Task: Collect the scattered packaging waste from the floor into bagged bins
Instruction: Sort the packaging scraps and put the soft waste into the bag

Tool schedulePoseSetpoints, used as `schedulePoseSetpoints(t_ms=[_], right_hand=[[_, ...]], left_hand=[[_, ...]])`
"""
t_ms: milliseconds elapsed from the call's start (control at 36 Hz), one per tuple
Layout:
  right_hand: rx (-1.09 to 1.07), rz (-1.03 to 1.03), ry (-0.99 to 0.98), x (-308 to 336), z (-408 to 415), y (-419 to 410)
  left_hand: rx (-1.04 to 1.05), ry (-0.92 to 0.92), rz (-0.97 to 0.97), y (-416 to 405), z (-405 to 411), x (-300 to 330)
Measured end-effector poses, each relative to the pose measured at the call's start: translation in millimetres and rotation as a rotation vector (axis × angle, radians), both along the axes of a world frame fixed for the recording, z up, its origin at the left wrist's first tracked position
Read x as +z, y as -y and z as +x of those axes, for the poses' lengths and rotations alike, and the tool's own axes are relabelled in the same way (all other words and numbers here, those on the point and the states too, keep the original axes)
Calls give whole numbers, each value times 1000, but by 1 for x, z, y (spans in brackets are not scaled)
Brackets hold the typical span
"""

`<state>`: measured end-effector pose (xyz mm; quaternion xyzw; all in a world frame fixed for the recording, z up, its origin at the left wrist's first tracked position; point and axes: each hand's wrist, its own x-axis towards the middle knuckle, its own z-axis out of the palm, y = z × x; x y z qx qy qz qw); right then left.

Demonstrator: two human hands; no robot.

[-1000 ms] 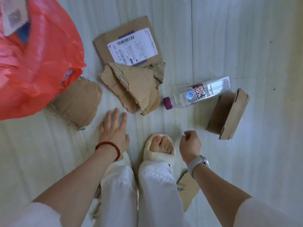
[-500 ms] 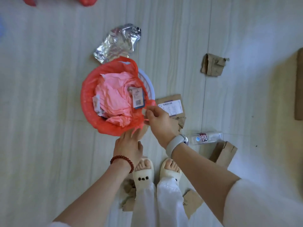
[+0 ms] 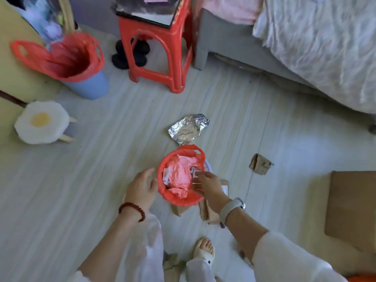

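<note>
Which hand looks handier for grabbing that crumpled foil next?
Probably the left hand: it is open beside the bin, holding nothing. The right hand reaches into the bin. The foil lies just beyond it.

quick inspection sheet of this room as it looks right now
surface: pale striped floor, waste scattered.
job's things: small red-bagged bin holding pink waste; tall blue bin with red bag; crumpled silver foil; small torn cardboard scrap; large flat cardboard sheet.
clutter: fried-egg shaped cushion stool.
hands: left hand open beside the small bin; right hand at its rim, grip unclear.
cables: nothing seen.
surroundings: red plastic stool; grey bed.
</note>
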<state>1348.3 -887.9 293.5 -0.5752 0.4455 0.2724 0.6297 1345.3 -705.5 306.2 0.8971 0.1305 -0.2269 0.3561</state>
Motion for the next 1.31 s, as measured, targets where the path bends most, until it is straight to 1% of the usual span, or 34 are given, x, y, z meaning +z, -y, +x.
schedulePoseSetpoints(t_ms=[83,139,250,361,444,583,667,750,806,861,944,1056,1139,1222,1278,1306], right_hand=[[24,21,34,44,37,-26],[5,35,65,64,60,-42],[-195,81,71,77,100,-70],[-395,114,30,75,125,-89],[-493,136,1,71,133,-97],[-626,109,11,56,155,-86],[-761,73,9,35,174,-71],[-816,40,4,7,202,-56],[-820,17,-14,-19,224,-48],[-811,-20,-28,-56,247,-38],[-775,-91,-72,-137,273,-28],[-505,-267,-135,-248,290,-30],[-429,-354,-161,-323,298,-27],[-461,-488,-186,-388,306,-15],[-454,-555,-217,-432,310,-4],[-442,-557,-238,-453,312,2]], left_hand=[[47,34,-17,-29,37,34],[33,44,-52,-48,63,51],[-93,20,-84,-86,121,67],[-218,-17,-49,-110,176,71],[-312,-56,-26,-113,210,72],[-487,-97,2,-90,260,65],[-606,-114,22,-69,292,54],[-723,-132,67,-48,331,35],[-787,-136,107,-35,361,12],[-860,-146,140,-17,392,-27],[-949,-177,188,10,435,-101],[-1000,-242,232,40,469,-206],[-1068,-306,235,58,476,-287],[-974,-407,162,74,479,-362],[-829,-476,114,85,480,-411],[-752,-516,97,90,480,-434]])
